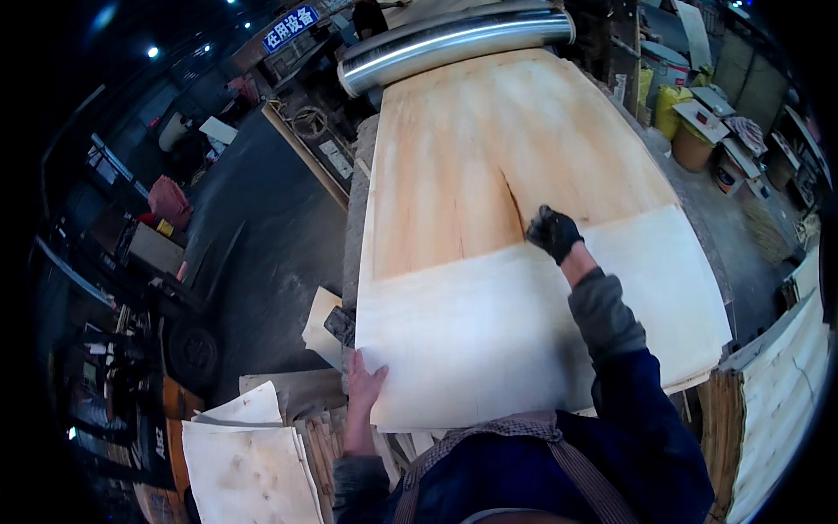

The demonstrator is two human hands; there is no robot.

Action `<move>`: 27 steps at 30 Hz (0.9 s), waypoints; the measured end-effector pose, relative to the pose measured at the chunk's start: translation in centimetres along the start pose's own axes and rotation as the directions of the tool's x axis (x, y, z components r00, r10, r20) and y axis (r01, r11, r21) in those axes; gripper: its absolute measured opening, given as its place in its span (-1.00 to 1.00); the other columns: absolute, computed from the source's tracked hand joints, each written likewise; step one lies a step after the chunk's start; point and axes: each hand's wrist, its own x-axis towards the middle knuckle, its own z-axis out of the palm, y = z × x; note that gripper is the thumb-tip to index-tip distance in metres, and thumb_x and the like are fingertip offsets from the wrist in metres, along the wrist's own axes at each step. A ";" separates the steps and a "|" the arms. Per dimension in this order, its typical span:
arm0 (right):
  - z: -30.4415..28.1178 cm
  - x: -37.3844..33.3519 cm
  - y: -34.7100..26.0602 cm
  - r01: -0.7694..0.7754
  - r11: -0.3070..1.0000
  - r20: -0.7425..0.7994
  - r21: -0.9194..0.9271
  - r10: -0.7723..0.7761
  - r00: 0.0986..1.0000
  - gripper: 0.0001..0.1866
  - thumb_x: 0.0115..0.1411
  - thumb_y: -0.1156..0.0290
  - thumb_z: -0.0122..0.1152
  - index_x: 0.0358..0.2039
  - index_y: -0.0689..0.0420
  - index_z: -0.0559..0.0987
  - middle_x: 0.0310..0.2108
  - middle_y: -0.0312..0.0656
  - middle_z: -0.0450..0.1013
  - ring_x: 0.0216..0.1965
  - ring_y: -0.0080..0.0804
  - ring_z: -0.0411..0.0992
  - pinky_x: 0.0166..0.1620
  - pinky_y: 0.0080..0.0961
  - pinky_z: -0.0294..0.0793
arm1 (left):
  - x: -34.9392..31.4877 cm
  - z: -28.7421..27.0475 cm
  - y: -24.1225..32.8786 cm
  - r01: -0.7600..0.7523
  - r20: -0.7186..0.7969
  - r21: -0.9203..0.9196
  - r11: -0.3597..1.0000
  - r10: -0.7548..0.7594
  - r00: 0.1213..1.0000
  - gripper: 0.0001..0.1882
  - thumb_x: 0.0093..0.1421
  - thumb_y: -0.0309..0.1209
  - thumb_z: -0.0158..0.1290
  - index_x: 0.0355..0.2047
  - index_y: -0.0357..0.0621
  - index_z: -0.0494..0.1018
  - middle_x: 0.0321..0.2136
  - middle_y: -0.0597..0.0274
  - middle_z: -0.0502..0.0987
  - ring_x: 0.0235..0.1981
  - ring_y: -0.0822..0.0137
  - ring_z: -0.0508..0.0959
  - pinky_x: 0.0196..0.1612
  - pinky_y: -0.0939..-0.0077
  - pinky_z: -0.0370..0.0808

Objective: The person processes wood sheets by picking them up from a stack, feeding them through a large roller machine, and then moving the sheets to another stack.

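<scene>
In the head view, the dark-gloved right hand (554,234) reaches forward, fingers curled closed beside the long split (511,196) in a tan, grain-streaked wood sheet (436,166) lying before the shiny metal roller (454,48); whether that grip holds anything, I cannot tell. The left hand (365,386) meets the smooth, pale wood sheet's (454,349) left edge, thumb spread, its grip on the edge unclear.

Dim light, small bright lamps (153,52) at upper left
Dark grey floor (271,244) spreads left of centre; a blue sign (290,29) shows near the top edge.
</scene>
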 end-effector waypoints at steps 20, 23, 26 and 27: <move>3.1 -32.8 11.4 -0.443 0.895 -0.039 -0.062 0.441 0.897 -0.62 0.14 0.31 0.03 -0.07 0.24 0.35 -0.11 0.06 0.36 -0.12 -0.09 0.37 -0.02 -0.23 0.35 | 3.2 -9.7 2.0 0.384 0.394 -0.863 0.330 -0.038 0.918 -0.78 0.02 -0.64 -0.06 -0.27 -0.33 0.33 -0.40 0.10 0.47 -0.40 0.27 0.52 -0.28 0.41 0.52; 1.3 -34.5 12.2 -0.457 0.890 -0.121 0.008 0.454 0.883 -0.68 0.13 0.32 0.03 -0.14 0.20 0.39 -0.16 0.01 0.39 -0.19 -0.15 0.40 -0.08 -0.26 0.39 | 3.4 -12.0 3.2 0.299 0.330 -0.921 0.250 0.092 0.940 -0.78 -0.03 -0.63 -0.04 -0.30 -0.31 0.33 -0.40 0.08 0.48 -0.43 0.28 0.52 -0.30 0.43 0.53; 0.5 -35.4 12.8 -0.390 0.920 -0.147 0.028 0.390 0.909 -0.74 0.12 0.25 0.06 -0.27 0.16 0.41 -0.40 -0.11 0.45 -0.37 -0.26 0.44 -0.23 -0.34 0.44 | 3.2 -14.1 4.4 0.262 0.284 -0.954 0.148 0.157 0.946 -0.79 -0.03 -0.64 -0.04 -0.31 -0.31 0.33 -0.41 0.07 0.48 -0.43 0.28 0.53 -0.29 0.44 0.53; 0.7 -35.7 12.4 -0.336 0.941 -0.150 -0.050 0.325 0.934 -0.71 0.13 0.19 0.07 -0.29 0.15 0.40 -0.44 -0.15 0.45 -0.40 -0.29 0.44 -0.28 -0.38 0.44 | 3.0 -14.5 5.1 0.256 0.272 -0.958 0.127 0.137 0.952 -0.78 -0.03 -0.63 -0.03 -0.30 -0.29 0.33 -0.43 0.08 0.48 -0.43 0.28 0.53 -0.29 0.46 0.53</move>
